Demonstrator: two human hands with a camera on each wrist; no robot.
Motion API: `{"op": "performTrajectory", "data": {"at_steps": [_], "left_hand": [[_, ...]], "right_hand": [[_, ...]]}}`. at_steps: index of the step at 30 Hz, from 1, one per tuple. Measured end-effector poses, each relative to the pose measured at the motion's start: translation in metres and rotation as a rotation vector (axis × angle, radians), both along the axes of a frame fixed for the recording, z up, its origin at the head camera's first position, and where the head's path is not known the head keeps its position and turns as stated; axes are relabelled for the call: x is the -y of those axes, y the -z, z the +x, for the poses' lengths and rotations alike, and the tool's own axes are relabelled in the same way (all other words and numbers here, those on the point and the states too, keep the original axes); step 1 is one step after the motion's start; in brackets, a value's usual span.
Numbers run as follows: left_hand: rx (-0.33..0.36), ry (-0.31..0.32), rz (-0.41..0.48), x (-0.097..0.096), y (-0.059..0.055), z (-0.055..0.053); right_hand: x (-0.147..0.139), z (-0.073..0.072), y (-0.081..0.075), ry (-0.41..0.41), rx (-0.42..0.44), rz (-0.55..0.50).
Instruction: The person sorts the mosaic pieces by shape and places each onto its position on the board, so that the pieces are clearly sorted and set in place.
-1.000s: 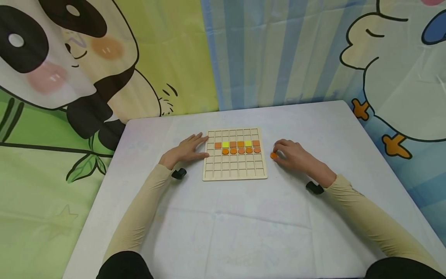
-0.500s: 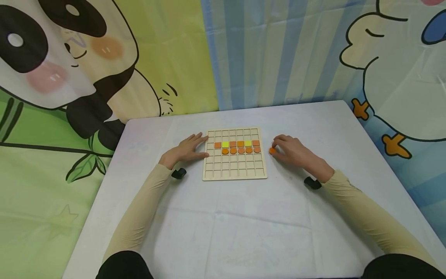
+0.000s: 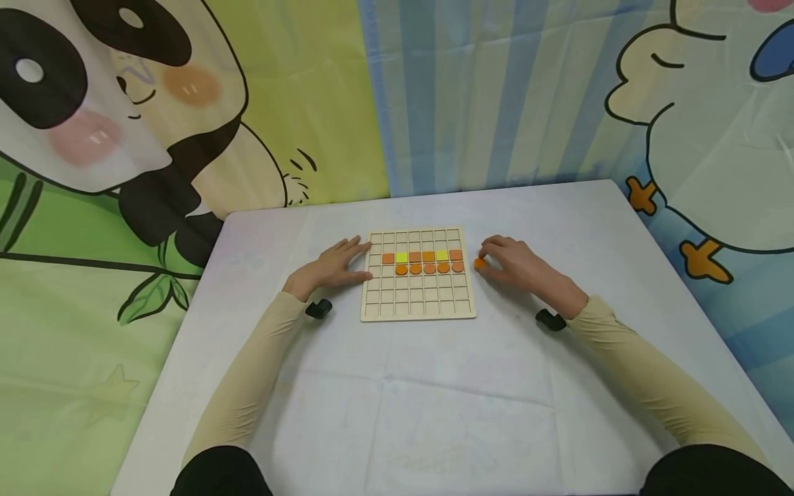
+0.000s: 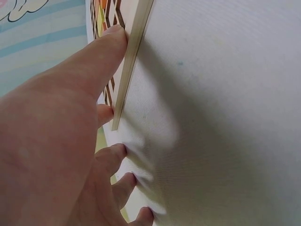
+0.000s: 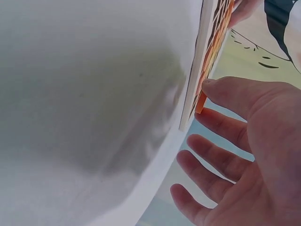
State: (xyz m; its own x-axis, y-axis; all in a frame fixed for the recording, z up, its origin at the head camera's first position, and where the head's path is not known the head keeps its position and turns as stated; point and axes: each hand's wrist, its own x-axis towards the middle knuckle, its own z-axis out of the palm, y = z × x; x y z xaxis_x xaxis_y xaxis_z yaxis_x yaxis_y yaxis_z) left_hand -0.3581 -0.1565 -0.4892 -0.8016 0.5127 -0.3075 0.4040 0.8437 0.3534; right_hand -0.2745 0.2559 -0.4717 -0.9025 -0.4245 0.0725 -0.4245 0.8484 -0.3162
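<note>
A square wooden grid board (image 3: 419,303) lies on the table. One row of its cells holds orange and yellow square tiles (image 3: 428,256); just below it sits a row of round orange discs (image 3: 429,269). My left hand (image 3: 331,265) rests at the board's left edge, fingers spread, with the thumb (image 4: 110,44) on the rim. Beside the board's right edge, my right hand (image 3: 511,265) pinches another orange disc (image 3: 480,264) between thumb and index finger. In the right wrist view this disc (image 5: 201,102) is seen edge-on, the other fingers held apart from it.
The board lies on a white-covered table (image 3: 434,413). Behind stands a cloth backdrop (image 3: 496,89) with cartoon animals, and it also runs along both sides. A small black device (image 3: 319,308) sits at the left wrist and another black device (image 3: 551,319) at the right wrist.
My right hand has moved left and slightly away from me, bringing the pinched orange disc closer to the board's right edge. The left hand and the board have stayed put.
</note>
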Motion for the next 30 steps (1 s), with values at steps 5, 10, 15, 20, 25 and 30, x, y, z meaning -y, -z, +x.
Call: {"op": "performTrajectory", "data": {"at_steps": [5, 10, 15, 20, 25, 30], "left_hand": [[0.004, -0.001, -0.001, 0.000, -0.001, 0.001], [0.012, -0.003, 0.000, 0.000, -0.002, 0.001], [0.016, -0.001, -0.002, -0.001, -0.003, 0.001], [0.013, -0.003, -0.010, -0.001, -0.002, 0.000], [0.015, -0.006, -0.008, -0.001, -0.002, 0.000], [0.013, -0.004, -0.005, -0.001, -0.001, -0.001]], "right_hand": [[0.007, -0.002, -0.002, -0.033, -0.005, -0.013], [0.013, -0.005, -0.002, -0.050, -0.009, -0.002], [0.019, -0.008, -0.005, -0.057, -0.017, -0.014], [0.027, -0.010, -0.008, -0.080, -0.021, -0.034], [0.037, -0.013, -0.010, -0.095, -0.023, -0.029], [0.047, -0.017, -0.011, -0.101, 0.001, -0.021]]}}
